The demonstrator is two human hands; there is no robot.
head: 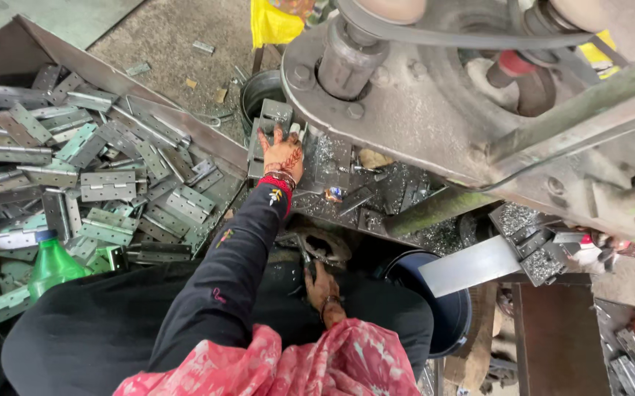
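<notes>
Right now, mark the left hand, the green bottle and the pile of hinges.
left hand (283, 155), head view, back of the hand on the machine bed.
green bottle (51, 267), head view, its shoulder below the blue cap.
pile of hinges (108, 186), head view, one flat hinge mid-pile.

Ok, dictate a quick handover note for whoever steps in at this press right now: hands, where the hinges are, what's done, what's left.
Left hand: stretched out on the press bed, fingers on a metal hinge plate at the machine's edge.
Right hand: low by the lap, gripping a dark lever or tool; its exact shape is hard to tell.
Stock: a big pile of grey hinges in the metal tray on the left, green bottle in front of it.
Done or left: whether the plate is seated cannot be told; most of the pile appears to remain.
</notes>
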